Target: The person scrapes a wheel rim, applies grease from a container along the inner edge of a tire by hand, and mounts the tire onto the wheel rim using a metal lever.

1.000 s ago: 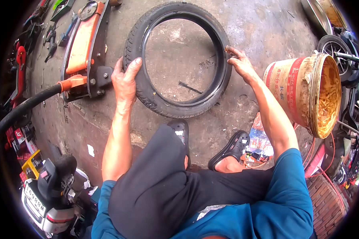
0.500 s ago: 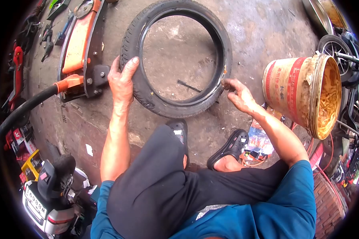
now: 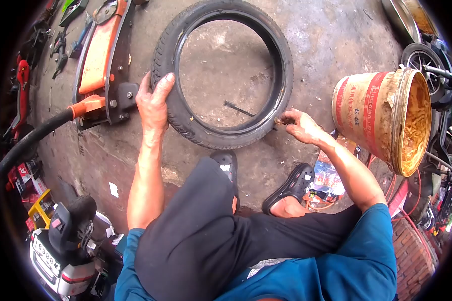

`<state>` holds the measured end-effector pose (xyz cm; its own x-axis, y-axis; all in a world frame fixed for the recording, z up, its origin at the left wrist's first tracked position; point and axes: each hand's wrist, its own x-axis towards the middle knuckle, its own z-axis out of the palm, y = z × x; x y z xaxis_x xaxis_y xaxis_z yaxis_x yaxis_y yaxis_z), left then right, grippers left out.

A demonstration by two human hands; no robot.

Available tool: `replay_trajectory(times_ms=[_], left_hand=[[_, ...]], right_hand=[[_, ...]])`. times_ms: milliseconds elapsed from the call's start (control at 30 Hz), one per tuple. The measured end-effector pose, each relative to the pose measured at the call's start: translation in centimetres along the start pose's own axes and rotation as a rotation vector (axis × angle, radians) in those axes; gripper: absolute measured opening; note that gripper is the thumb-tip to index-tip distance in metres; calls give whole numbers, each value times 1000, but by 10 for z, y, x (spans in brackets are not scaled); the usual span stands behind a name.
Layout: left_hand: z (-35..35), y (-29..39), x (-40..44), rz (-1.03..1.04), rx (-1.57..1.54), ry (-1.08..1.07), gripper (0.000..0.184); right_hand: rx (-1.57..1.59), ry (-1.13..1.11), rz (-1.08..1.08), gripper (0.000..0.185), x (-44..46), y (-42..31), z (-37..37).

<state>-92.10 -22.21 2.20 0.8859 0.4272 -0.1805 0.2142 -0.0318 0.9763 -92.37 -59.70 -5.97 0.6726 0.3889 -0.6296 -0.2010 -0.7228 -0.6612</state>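
A black tyre (image 3: pixel 186 113) without a wheel is before me over the concrete floor. My left hand (image 3: pixel 154 103) grips its left side, with the thumb over the sidewall and the fingers round the tread. At the lower right edge of the tyre is my right hand (image 3: pixel 300 126), its fingers curled together with a small yellowish-brown bit at their tips; what that is cannot be made out. Through the tyre's opening a thin dark strip (image 3: pixel 239 109) shows on the floor.
An orange floor jack (image 3: pixel 98 55) with a black handle is at the left. A grease-stained bucket (image 3: pixel 366 113) lies tipped at the right, near a small wheel (image 3: pixel 423 62). Part of a white scooter (image 3: pixel 75 273) shows lower left. My shoes are below the tyre.
My right hand has moved down along the tyre's right edge, from the upper right to the lower right. My left hand keeps its grip, and the tyre has shifted slightly.
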Motion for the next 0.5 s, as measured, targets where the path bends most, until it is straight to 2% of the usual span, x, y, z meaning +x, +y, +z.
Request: replay_trajectory(times_ms=[100,133,233,333,433,500], left_hand=[[-5,-4,4,-2,43,-26,55],[-6,-8,5,-1,39,-19,57],[-5,-2,5,-15,22,-44,65],[-5,-4,5,16,67,-4,60],[-2,5,2,4,82,-24,55],[-4,2,3,-2,64,-36,54]], right_hand=[[684,111,193,55,13,-34,-37],[707,139,123,58,27,-32,-44],[485,201,45,63,78,-28,-52],[-105,510,-181,65,111,-35,-55],[-233,548,-88,64,114,-48,-56],[-272,491,-27,61,104,-45,-53]])
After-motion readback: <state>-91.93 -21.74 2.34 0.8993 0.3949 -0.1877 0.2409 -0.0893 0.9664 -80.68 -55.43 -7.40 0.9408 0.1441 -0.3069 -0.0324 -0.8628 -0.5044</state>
